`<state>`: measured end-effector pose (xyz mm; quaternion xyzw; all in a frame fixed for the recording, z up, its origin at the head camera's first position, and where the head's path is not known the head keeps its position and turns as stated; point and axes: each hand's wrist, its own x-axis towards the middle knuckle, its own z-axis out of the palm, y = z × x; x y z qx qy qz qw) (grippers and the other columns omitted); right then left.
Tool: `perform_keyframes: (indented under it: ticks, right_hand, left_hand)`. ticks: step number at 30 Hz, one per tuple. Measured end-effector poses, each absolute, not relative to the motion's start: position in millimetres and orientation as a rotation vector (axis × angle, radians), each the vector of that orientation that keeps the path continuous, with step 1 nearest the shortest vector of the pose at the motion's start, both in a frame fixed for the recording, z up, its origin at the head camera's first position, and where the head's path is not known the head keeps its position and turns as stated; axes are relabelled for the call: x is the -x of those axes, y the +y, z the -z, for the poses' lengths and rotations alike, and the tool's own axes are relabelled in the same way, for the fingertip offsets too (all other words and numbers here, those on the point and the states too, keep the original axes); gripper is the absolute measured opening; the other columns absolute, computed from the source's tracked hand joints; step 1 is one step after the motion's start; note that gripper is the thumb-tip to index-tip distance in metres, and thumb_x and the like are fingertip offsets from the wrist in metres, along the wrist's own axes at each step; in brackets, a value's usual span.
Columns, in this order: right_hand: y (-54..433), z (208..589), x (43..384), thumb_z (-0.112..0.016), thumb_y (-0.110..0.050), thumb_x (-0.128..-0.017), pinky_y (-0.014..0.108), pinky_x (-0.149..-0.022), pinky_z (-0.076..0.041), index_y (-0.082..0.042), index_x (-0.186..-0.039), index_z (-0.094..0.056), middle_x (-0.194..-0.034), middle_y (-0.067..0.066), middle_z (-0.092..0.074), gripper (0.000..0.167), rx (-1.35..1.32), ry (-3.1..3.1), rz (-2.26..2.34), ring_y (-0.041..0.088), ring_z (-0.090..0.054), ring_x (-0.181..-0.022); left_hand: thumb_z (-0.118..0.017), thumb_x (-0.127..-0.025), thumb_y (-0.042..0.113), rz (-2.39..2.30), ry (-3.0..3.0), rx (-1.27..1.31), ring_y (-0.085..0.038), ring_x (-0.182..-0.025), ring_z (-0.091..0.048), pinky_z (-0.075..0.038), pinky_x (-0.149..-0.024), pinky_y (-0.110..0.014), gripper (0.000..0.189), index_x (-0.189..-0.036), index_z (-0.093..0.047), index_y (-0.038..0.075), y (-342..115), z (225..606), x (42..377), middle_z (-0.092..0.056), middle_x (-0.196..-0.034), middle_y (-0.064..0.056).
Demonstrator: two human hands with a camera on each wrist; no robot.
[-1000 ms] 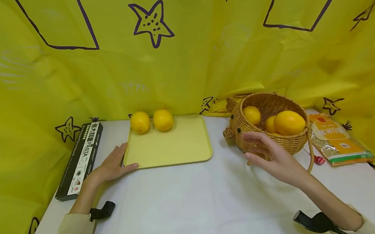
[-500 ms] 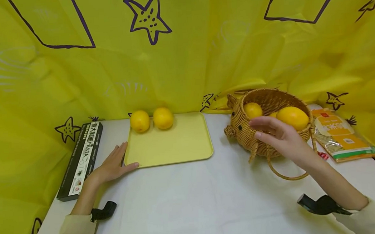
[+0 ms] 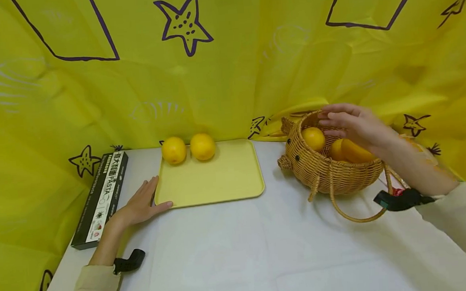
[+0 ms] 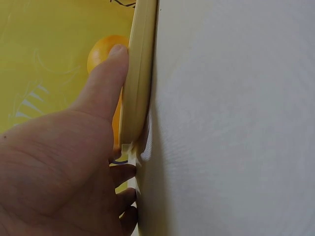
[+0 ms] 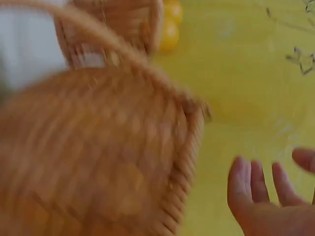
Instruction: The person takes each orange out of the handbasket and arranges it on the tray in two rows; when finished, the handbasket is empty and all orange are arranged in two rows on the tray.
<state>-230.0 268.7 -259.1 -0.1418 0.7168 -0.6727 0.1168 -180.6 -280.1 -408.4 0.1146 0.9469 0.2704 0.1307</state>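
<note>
My left hand (image 3: 140,204) rests at the front left corner of a shallow yellow tray (image 3: 211,182), the thumb lying along its rim and the fingers stretched beside its left edge. Two oranges (image 3: 173,150) sit at the tray's back left corner. On the right stands a woven wicker basket (image 3: 343,176) shaped like a pig, its handle (image 3: 359,220) hanging down in front. Inside lie a round orange (image 3: 314,139) and more yellow-orange fruit (image 3: 355,151). Above the basket's opening hovers my right hand (image 3: 358,126), fingers loosely extended, holding nothing; the right wrist view shows them beside the rim.
A black and white pasta box (image 3: 100,200) lies along the left side of the white table (image 3: 223,253). A red-wrapped candy (image 3: 397,192) and a food packet are mostly hidden behind my right forearm. A yellow patterned cloth (image 3: 233,87) hangs behind everything.
My right hand has risen from in front of the basket to over its opening. The basket's handle has come down to the front. My left hand and the tray have stayed put.
</note>
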Motion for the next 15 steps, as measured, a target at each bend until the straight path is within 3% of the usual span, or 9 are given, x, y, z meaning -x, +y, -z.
perform_keyframes:
  ticks: [3, 6, 8, 13, 15]
  right_hand:
    - [275.6, 238.9, 250.1, -0.052, -0.021, -0.101, 0.016, -0.079, -0.055, -0.020, -0.124, -0.060, -0.110, -0.020, -0.064, 0.025, 0.485, 2.541, 1.505, -0.001, -0.065, -0.096]
    - [284.1, 222.2, 270.6, -0.051, -0.024, -0.101, 0.014, -0.079, -0.053, -0.014, -0.132, -0.057, -0.111, -0.023, -0.063, 0.033, 0.603, 2.723, 1.094, -0.002, -0.064, -0.095]
    - [287.6, 216.0, 282.9, -0.049, -0.027, -0.102, 0.018, -0.084, -0.053, -0.012, -0.134, -0.057, -0.120, -0.014, -0.064, 0.036, 0.621, 2.703, 0.906, 0.003, -0.064, -0.103]
    - [295.8, 223.0, 309.9, -0.046, -0.039, -0.102, 0.047, -0.103, -0.048, -0.005, -0.140, -0.051, -0.143, 0.020, -0.052, 0.052, 0.554, 2.505, 0.567, 0.033, -0.054, -0.128]
    - [300.7, 232.5, 319.0, -0.045, -0.039, -0.102, 0.053, -0.107, -0.044, -0.001, -0.144, -0.044, -0.148, 0.023, -0.044, 0.057, 0.513, 2.406, 0.576, 0.039, -0.046, -0.135]
  left_hand:
    - [-0.061, -0.089, 0.052, -0.778, 2.751, -0.337, -0.053, -0.146, -0.001, -0.008, -0.115, -0.070, 0.103, -0.154, -0.004, -0.003, -280.0, 410.8, 180.0, -0.004, -0.159, -0.031]
    - [-0.061, -0.089, 0.053, -0.774, 2.749, -0.335, -0.053, -0.146, -0.002, -0.008, -0.115, -0.070, 0.103, -0.154, -0.004, -0.004, -279.2, 411.3, 179.8, -0.004, -0.159, -0.032]
    - [-0.061, -0.089, 0.053, -0.779, 2.748, -0.335, -0.053, -0.146, -0.002, -0.008, -0.115, -0.070, 0.103, -0.154, -0.004, -0.003, -278.4, 409.8, 180.3, -0.004, -0.159, -0.032]
    - [-0.061, -0.089, 0.053, -0.786, 2.745, -0.339, -0.053, -0.146, 0.000, -0.008, -0.115, -0.070, 0.103, -0.154, -0.003, -0.003, -279.5, 408.2, 182.6, -0.003, -0.159, -0.032]
    - [-0.061, -0.089, 0.052, -0.784, 2.747, -0.344, -0.053, -0.146, 0.000, -0.007, -0.115, -0.070, 0.103, -0.154, -0.003, -0.003, -280.1, 409.9, 182.8, -0.003, -0.159, -0.032]
